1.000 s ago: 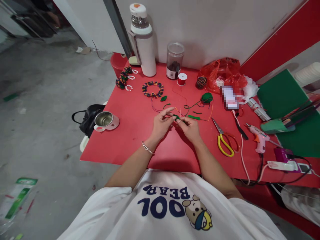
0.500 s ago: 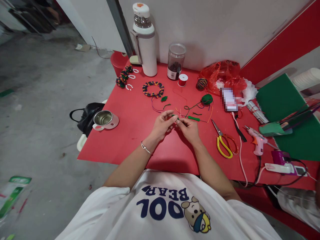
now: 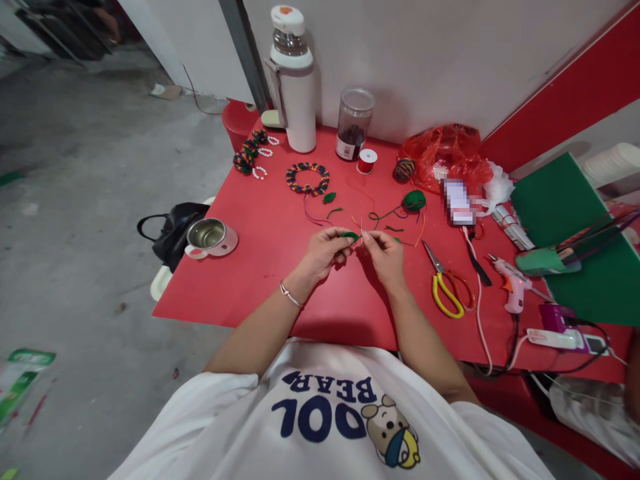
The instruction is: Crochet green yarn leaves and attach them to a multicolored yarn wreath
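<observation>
A small green crocheted leaf is pinched between the thumb and fingers of my left hand, its tip pointing right. My right hand is closed in a pinch just beyond that tip; what lies between its fingertips is too small to make out. Behind my right fingers the green handle of a crochet hook shows in part on the red table. Further back lie a second green leaf, a short green yarn scrap and a ball of green yarn with a loose strand.
On the left stand a mug and a braided yarn ring. A white flask, a jar and a red thread spool line the back. To the right are scissors, a phone and a glue gun with cables.
My hands have drawn slightly apart, the right moving a little to the right, so more of the green leaf shows. My right hand now covers more of the crochet hook.
</observation>
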Motion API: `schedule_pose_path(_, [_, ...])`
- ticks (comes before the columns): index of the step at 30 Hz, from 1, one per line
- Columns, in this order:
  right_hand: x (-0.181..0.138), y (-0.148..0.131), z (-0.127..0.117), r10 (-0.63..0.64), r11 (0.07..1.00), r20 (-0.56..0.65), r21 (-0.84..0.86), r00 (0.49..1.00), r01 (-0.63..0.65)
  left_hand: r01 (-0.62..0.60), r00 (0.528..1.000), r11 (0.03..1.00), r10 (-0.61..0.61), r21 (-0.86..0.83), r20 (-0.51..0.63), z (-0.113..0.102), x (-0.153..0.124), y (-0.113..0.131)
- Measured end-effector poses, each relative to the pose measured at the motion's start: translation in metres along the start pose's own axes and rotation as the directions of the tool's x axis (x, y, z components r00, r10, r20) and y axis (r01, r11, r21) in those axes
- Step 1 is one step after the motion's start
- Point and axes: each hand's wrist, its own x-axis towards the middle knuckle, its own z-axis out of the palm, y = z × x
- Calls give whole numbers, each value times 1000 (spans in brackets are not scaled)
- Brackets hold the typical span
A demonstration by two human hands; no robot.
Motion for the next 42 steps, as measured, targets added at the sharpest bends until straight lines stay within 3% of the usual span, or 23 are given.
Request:
schedule_pose_path(6, [0,1,1,22,999,23,47,999,-23,17,999,1000,-17,5,33,0,0,-1])
schedule_pose_path(17, [1,4,-1,32,999,4,-35,999,-32,33,999,996,-33,-77,-4,0,-2,5])
schedule_pose_path(21, [2,3,-2,-41,990,-26,-138,999,37,35,999,996,-38,-76,-29,4,-4,8])
schedule_pose_path(25, [1,-3,-9,-200,935,-48,-308,979,175,17,999,996,-21,-86,-39,5,-6,10])
schedule_pose_path(27, [-4,-7,-24,-272,868,-66,-447,960,215,18,999,996,-22,-87,-47,4,-6,11])
schedule_pose_path(29, [-15,-11,-49,-299,770,-118,-616,947,167,26,998,995,-32,-100,-62,2,-5,11])
schedule_pose_path(33, [-50,-16,-115,-234,354,-182,-931,955,-91,52,997,986,-61,-156,-54,1,-3,11])
schedule_pose_path(36, [-76,-18,-149,-74,110,-280,-956,957,-271,64,997,981,-70,-181,-28,2,-5,11])
schedule_pose_path(39, [-90,-19,-161,63,25,-317,-947,946,-319,61,998,983,-66,-173,-23,4,-6,11])
schedule_pose_path(42, [-93,-20,-159,87,11,-311,-950,947,-313,44,998,986,-51,-160,-36,5,-6,10])
